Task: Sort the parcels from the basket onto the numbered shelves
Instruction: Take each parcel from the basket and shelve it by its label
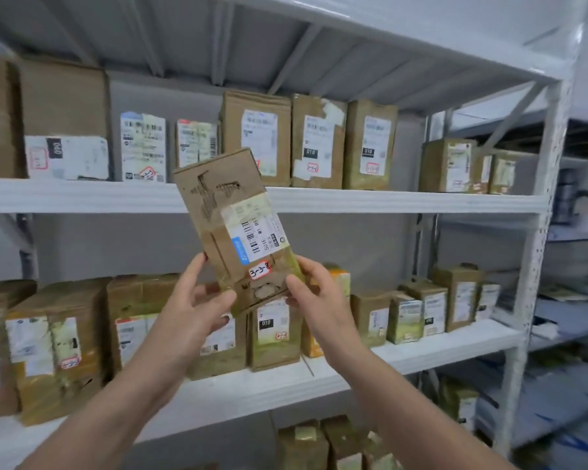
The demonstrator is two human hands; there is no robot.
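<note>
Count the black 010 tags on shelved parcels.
4: one on the upper shelf's left box, two on boxes right of the held parcel, one below it on the lower shelf; more may be hidden.

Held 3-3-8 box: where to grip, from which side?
Grip the box at its lower end, by both long side edges, from below, as the left hand and right hand do. It is flat and tilted; side grips keep its label and tag readable.

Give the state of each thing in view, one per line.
held parcel: in the air, top tilted left, sticker reads 3-3-8
left hand: grips the parcel's lower left corner
right hand: grips its lower right corner
upper shelf: lined with standing parcels
lower shelf: likewise lined
</note>
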